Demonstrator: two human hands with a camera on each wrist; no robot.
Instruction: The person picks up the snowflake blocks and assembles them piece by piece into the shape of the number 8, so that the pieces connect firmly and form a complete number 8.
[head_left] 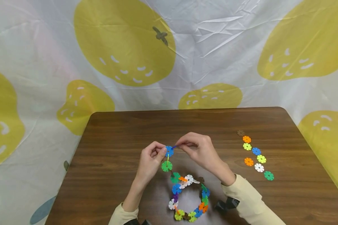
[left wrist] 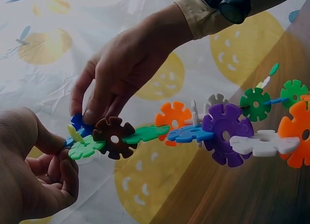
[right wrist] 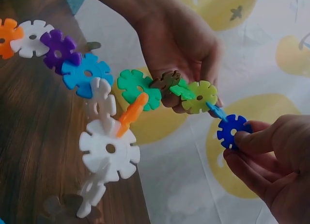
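Observation:
Near the table's middle, my left hand [head_left: 150, 161] pinches a light blue notched plastic disc [head_left: 169, 151] between thumb and fingers. My right hand [head_left: 201, 151] pinches a dark blue notched disc [right wrist: 233, 132] by its edge, and this disc meets the light blue one edge to edge at an angle. From the light blue disc a yellow-green disc [right wrist: 201, 97], a green disc [head_left: 166, 166] and a brown disc [left wrist: 115, 138] run down in a chain. That chain joins a ring of interlocked multicoloured discs [head_left: 205, 192] between my forearms. A purple disc [left wrist: 227, 135] is among them.
Several loose discs lie flat on the right of the brown table [head_left: 115, 131], among them a white disc [head_left: 259, 167] and a green disc [head_left: 269, 175]. A lemon-printed cloth [head_left: 186, 62] hangs behind the table. Dark wrist devices [head_left: 227, 204] sit at both sleeves.

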